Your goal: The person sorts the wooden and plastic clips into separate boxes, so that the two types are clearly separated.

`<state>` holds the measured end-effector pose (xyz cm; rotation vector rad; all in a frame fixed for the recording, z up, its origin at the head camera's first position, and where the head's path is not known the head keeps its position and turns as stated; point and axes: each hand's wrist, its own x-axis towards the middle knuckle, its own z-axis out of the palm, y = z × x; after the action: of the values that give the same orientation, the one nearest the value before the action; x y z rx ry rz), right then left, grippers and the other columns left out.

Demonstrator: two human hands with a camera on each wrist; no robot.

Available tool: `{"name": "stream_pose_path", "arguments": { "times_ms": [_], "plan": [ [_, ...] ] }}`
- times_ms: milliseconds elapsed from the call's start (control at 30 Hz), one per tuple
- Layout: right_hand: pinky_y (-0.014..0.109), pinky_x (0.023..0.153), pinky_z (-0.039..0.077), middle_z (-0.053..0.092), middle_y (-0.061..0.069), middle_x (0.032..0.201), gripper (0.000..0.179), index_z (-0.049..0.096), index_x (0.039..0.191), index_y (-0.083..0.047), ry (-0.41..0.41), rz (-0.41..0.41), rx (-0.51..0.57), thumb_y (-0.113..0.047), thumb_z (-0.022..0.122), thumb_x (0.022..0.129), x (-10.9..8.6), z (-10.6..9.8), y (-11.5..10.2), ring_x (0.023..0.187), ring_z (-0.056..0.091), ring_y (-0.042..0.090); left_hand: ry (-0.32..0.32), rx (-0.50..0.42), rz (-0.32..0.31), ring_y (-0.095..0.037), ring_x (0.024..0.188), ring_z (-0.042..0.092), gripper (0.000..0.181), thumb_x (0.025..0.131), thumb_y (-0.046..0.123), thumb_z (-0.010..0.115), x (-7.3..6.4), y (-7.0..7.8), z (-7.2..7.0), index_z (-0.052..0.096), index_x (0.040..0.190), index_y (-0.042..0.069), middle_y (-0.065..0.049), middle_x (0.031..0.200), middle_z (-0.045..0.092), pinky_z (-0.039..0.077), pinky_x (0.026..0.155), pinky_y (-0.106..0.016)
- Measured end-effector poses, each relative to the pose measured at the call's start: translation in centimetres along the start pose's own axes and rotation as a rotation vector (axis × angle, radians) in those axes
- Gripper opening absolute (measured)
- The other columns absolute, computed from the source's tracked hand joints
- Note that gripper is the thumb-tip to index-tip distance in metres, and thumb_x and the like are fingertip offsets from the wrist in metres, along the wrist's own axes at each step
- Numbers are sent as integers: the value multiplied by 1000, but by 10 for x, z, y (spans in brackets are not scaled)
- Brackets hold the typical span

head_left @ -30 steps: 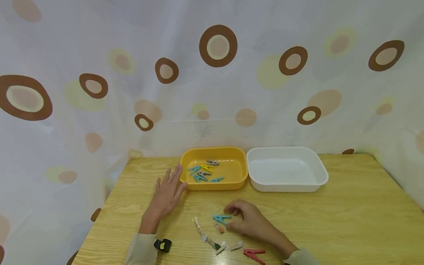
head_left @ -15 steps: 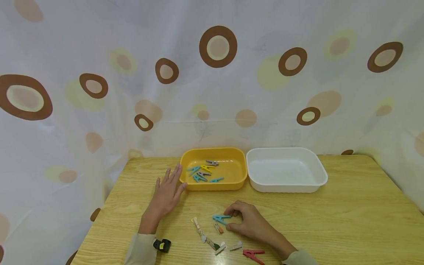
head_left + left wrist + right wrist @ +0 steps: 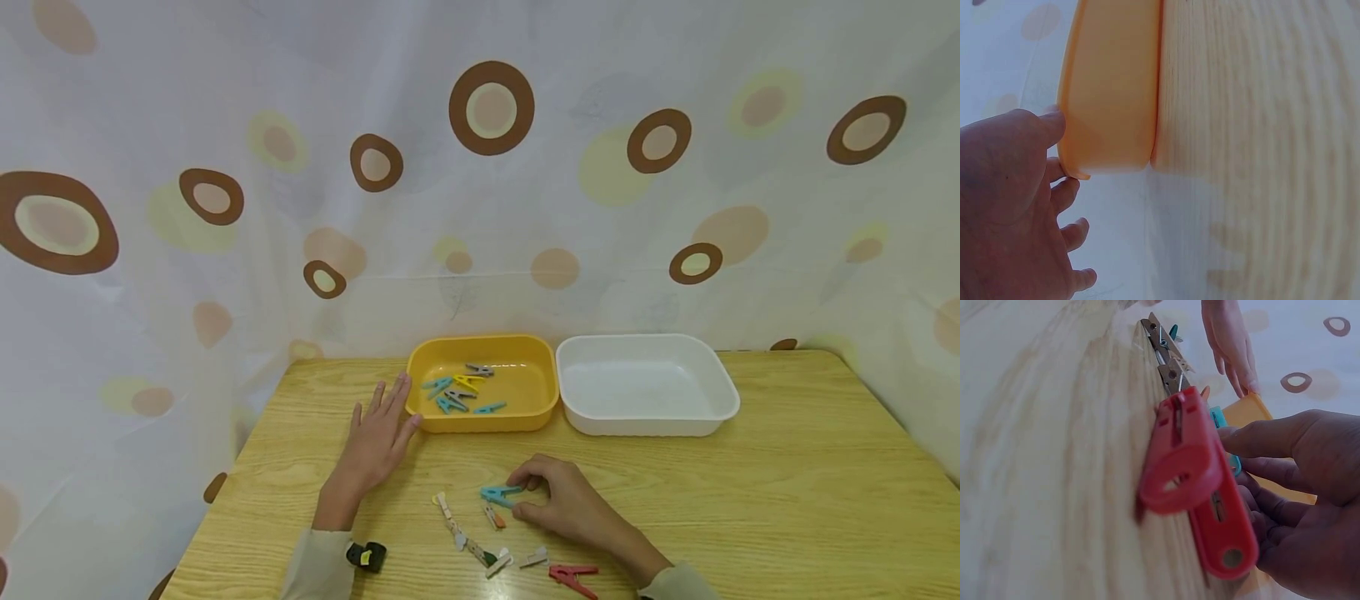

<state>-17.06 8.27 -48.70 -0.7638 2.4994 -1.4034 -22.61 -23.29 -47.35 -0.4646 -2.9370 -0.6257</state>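
My left hand (image 3: 378,442) rests its straight, spread fingers on the left rim of the yellow tray (image 3: 487,423); in the left wrist view the thumb lies at that rim too. Just in front of the trays, my right hand (image 3: 558,504) pinches a light blue clothespin (image 3: 495,492) by its two handle ends, thumb on one and index finger on the other. The clothespin lies low over the table. Right beside it is a small wooden clothespin (image 3: 493,517) with an orange piece. A red clothespin (image 3: 1185,456) fills the middle of the right wrist view and partly hides the right fingers' work.
Several blue, grey and yellow clothespins (image 3: 467,381) lie in the yellow tray. To its right stands a white tray (image 3: 648,427). A row of small wooden clothespins (image 3: 453,525) lies near the front, and a black object (image 3: 367,556) sits by the left sleeve. A patterned curtain (image 3: 555,183) hangs behind.
My right fingertips have settled slightly onto the blue clothespin's handle ends. The left hand has stayed at the yellow tray's rim, and the clothespins lie as before.
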Motion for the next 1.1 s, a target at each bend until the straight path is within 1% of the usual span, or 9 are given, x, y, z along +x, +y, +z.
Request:
{"name": "stream_pose_path", "arguments": {
  "times_ms": [100,233,467,667,867,1000,1100],
  "plan": [
    [31,82,54,70,-1,106,21,75,107,-9,0,15,20,-15,81,88,0,-1,-1,95,63,21,1,1,0,-44,153,18,67,111,43,41,0,0,0,22,164,7,-10,169,22,13,114,-76],
    [28,77,52,70,0,106,21,75,108,-10,4,29,45,-17,80,89,-1,-5,-2,93,62,22,2,12,5,-44,153,17,67,111,44,39,0,1,-1,21,164,7,-11,169,21,14,114,-76],
    [27,72,52,70,5,108,23,74,110,-7,37,-1,80,-14,81,90,-1,-12,-5,94,63,28,4,12,9,-43,154,17,66,112,42,40,2,0,-2,22,164,6,-10,169,20,13,114,-76],
    [29,74,55,72,3,109,23,74,111,-9,74,1,72,-15,82,90,0,-20,-9,95,64,27,0,6,5,-42,154,16,67,112,43,39,2,1,-1,21,164,7,-9,170,19,12,115,-75],
    [29,73,55,72,3,108,23,75,110,-9,134,-43,45,-14,82,89,3,-28,-13,94,65,28,12,4,7,-42,154,16,66,112,42,40,1,1,-2,21,164,6,-10,169,21,13,114,-75],
    [29,72,55,71,4,107,23,75,110,-9,168,-69,15,-13,82,89,6,-30,-14,94,65,25,1,4,2,-42,154,15,66,112,41,41,1,0,-1,21,164,6,-10,169,20,12,115,-75],
    [30,72,56,71,5,108,24,74,111,-8,182,-91,-10,-12,82,89,10,-32,-14,94,65,25,1,-1,-2,-41,154,16,66,112,41,41,0,-1,0,20,164,7,-9,169,20,12,115,-75]
  ]
}}
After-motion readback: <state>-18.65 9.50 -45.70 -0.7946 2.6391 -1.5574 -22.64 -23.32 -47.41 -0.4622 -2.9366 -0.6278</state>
